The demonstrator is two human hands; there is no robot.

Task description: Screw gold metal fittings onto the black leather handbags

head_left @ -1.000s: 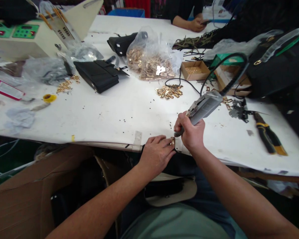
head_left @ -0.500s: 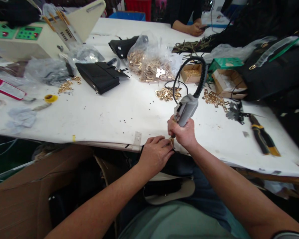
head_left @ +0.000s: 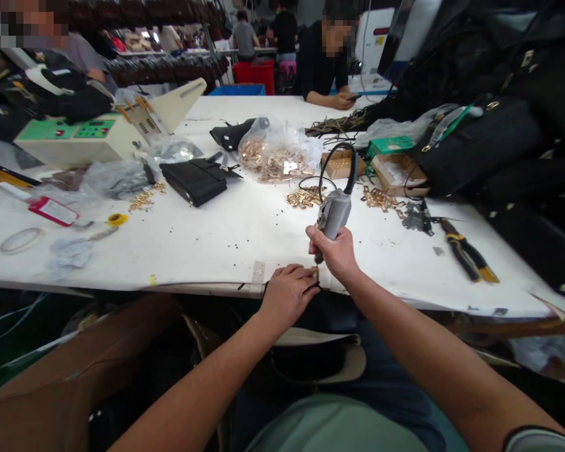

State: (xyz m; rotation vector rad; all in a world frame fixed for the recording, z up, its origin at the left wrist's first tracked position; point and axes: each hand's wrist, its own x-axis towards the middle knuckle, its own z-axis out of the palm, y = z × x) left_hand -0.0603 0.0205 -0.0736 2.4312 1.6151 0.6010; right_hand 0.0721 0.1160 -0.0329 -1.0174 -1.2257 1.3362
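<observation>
My right hand (head_left: 338, 252) is wrapped round a grey electric screwdriver (head_left: 336, 212), held upright with its tip down and a black cable looping from its top. Under the tip, at the table's front edge, lies a small gold metal fitting (head_left: 316, 274). My left hand (head_left: 288, 291) is closed over the edge beside it, its fingertips against the fitting. A black bag with a pale lining (head_left: 356, 365) hangs below the edge, over my lap; its upper part is mostly hidden by my left hand.
Gold metal plates (head_left: 304, 197) lie in a pile behind the screwdriver, near a plastic bag of gold parts (head_left: 273, 157). Pliers (head_left: 469, 251) rest on the right. To the left are a black handbag (head_left: 195, 180) and a red-labelled bottle (head_left: 54, 210). Across the table, a person (head_left: 317, 72) holds a phone.
My view has tilted up, bringing the far room and more people into sight. Both hands stay together at the table edge, with the screwdriver still upright over the fitting.
</observation>
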